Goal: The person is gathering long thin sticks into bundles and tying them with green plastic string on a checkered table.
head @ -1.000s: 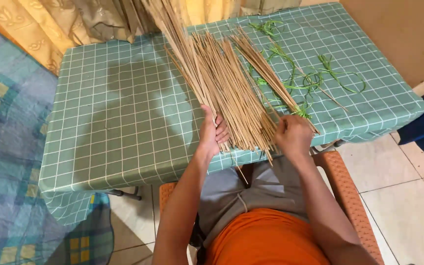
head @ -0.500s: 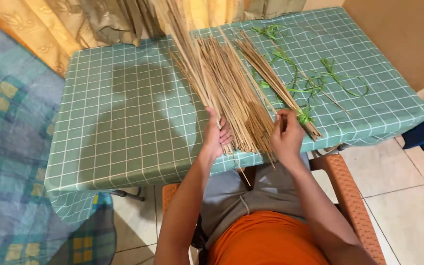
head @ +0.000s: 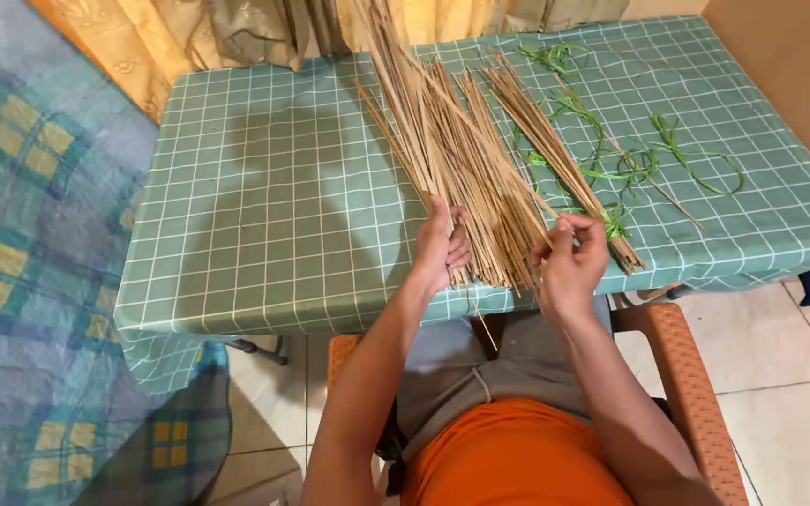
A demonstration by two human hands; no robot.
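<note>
My left hand (head: 440,245) lies flat, fingers loose, on the near ends of the dry stick bundle (head: 461,164) fanned over the green checked table (head: 255,215); my right hand (head: 569,262) pinches one thin stick. They look light, stiff, brittle: grip near the ends

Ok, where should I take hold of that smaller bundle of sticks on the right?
Take the smaller stick bundle near its lower end by the table's near edge, coming from its right side. The sticks converge there, and the right hand is already beside it.
</note>
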